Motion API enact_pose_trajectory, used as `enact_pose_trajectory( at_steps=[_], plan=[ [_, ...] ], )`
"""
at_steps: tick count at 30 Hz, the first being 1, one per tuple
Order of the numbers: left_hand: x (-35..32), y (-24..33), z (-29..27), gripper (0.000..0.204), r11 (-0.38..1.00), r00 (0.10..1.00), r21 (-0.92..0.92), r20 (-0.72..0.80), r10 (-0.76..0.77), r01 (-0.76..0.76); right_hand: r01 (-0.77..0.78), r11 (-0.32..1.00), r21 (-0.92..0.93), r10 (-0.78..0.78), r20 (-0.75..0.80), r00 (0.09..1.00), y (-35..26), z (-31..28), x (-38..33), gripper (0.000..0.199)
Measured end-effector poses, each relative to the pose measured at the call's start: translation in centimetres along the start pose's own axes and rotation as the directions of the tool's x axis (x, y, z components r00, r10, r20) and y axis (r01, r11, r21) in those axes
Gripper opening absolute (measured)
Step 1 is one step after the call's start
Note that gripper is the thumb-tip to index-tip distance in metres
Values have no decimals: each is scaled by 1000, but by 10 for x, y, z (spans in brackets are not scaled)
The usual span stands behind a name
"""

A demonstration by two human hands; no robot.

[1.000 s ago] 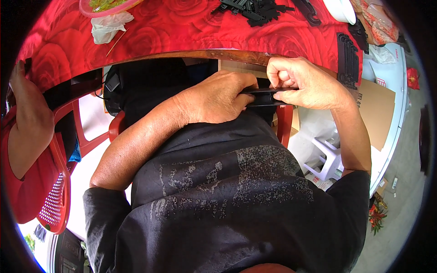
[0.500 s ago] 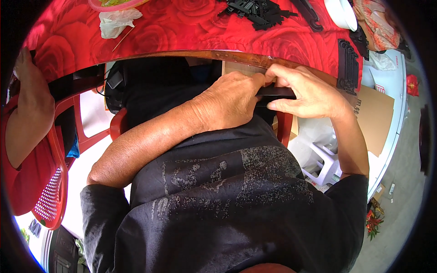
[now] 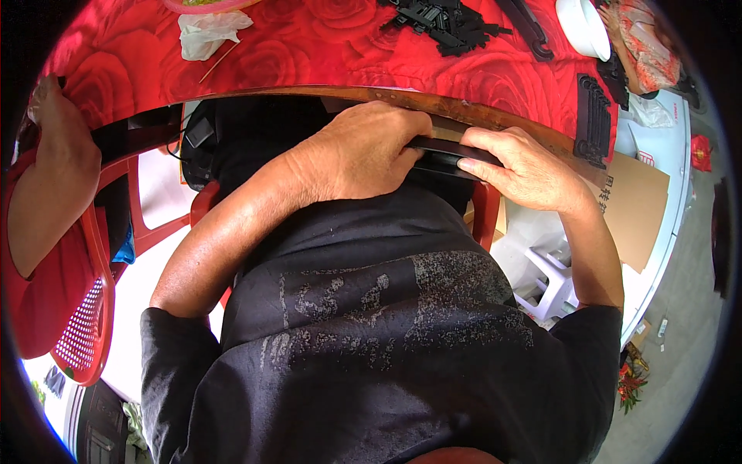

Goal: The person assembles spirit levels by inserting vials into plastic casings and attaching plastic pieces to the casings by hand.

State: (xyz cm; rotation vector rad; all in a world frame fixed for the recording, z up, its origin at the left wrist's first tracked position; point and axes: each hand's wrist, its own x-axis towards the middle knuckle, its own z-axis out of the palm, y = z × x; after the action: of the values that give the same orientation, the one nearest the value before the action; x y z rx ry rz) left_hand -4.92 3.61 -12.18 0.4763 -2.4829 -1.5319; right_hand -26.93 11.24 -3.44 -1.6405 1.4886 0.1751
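Just below the table's front edge, both my hands grip a long, narrow black plastic piece [image 3: 444, 147]. It shows two dark edges, and I cannot tell whether it is one grooved part or two laid together. My left hand [image 3: 359, 151] has its fingers wrapped round the left end, hiding it. At the other end, my right hand [image 3: 529, 166] pinches the piece between its thumb below and its fingers above. A heap of small black plastic parts [image 3: 444, 25] lies beyond on the table.
A red rose-patterned cloth covers the table [image 3: 309, 66]. On it are black hanger-like strips [image 3: 592, 120], a longer black part [image 3: 528, 29], a white bowl [image 3: 583, 29] and a crumpled white bag [image 3: 209, 35]. Another person's arm [image 3: 58, 170] is at left; cardboard [image 3: 638, 205] stands right.
My hands have moved apart, the left one going leftward, so more of the black piece shows between them. My right fingers have straightened along it.
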Motion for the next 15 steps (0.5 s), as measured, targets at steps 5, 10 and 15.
enact_pose_trajectory(
  at_steps=[5,10,15],
  plan=[
    [5,-8,7,18,993,1000,-115,1,-16,16,-22,999,-24,22,-1,1000,4,5,0,30],
    [7,-8,9,21,988,1000,-151,20,-21,24,-18,998,-64,17,-13,1000,0,1,-1,29],
    [9,-7,11,24,978,998,-203,-17,55,-57,-83,991,-108,87,39,995,-7,-6,-5,29]
  ],
)
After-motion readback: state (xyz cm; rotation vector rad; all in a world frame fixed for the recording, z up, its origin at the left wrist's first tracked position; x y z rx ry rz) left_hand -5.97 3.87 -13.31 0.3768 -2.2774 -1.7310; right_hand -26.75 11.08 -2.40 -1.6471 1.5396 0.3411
